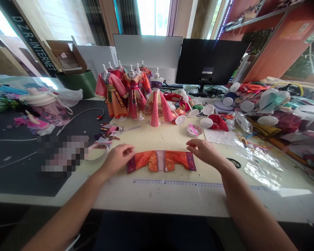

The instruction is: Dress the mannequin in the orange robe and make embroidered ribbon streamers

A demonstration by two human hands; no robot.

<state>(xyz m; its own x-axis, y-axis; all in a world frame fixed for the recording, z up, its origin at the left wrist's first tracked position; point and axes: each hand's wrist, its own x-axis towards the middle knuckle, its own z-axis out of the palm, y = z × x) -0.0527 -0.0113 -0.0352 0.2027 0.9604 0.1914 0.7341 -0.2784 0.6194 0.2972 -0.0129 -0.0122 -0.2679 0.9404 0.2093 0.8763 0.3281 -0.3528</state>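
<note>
A small orange doll jacket (142, 160) lies flat on the cream tabletop, sleeves spread to both sides. It has dark purple patterned cuffs and a pale pink middle panel between beaded edges. At its left cuff is my left hand (117, 157), fingers loosely bent with a gap by the thumb; whether the fingertips touch the cloth I cannot tell. My right hand (202, 150) hovers just above the right cuff, fingers curved, thumb apart, with nothing visible in them. Just in front of the jacket runs a clear ruler (172, 183).
Dressed doll stands (157, 101) group behind the jacket. A small round dish (194, 130) holds a pink stick. Fabric scraps (108, 130) lie left; a black ring (233, 162), plastic bags (264, 170) and piled doll parts fill the right. A monitor (211, 62) stands behind.
</note>
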